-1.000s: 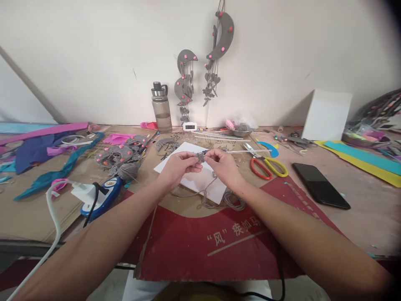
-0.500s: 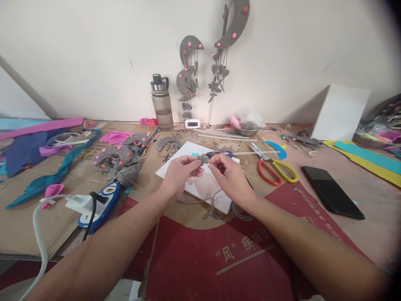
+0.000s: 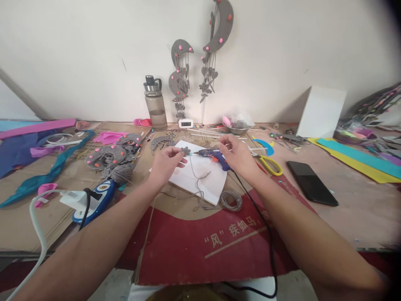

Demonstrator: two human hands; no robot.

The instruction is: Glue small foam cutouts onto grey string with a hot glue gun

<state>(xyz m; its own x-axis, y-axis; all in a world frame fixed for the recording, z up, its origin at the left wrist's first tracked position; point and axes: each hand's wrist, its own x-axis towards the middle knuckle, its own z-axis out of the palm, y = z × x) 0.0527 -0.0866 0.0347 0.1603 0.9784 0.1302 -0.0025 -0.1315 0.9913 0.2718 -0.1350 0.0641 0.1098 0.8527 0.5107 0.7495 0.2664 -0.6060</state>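
Between the fingertips of my left hand (image 3: pixel 169 162) is a small grey flower-like piece (image 3: pixel 185 151), above a white sheet (image 3: pixel 211 184). A grey cord (image 3: pixel 200 177) trails down across the sheet to a coil (image 3: pixel 231 200). My right hand (image 3: pixel 234 152) is raised over the right end of a dark blue glue gun (image 3: pixel 221 160), thumb and forefinger pinched together. Whatever those fingers may hold is too small to make out. The glue gun lies on the sheet with its nozzle pointing left, near the grey piece.
Yellow-handled scissors (image 3: pixel 271 165) and a black phone (image 3: pixel 312 183) lie to the right. Left are grey felt pieces (image 3: pixel 109 156) and a blue power strip (image 3: pixel 95 205). A bottle (image 3: pixel 156 106) stands at the back. The black cable (image 3: pixel 266 225) runs below my right forearm.
My hands have moved apart; the right hand has left the grey piece and gone up and right. The glue gun and cord now show between them. The view has shifted slightly right.
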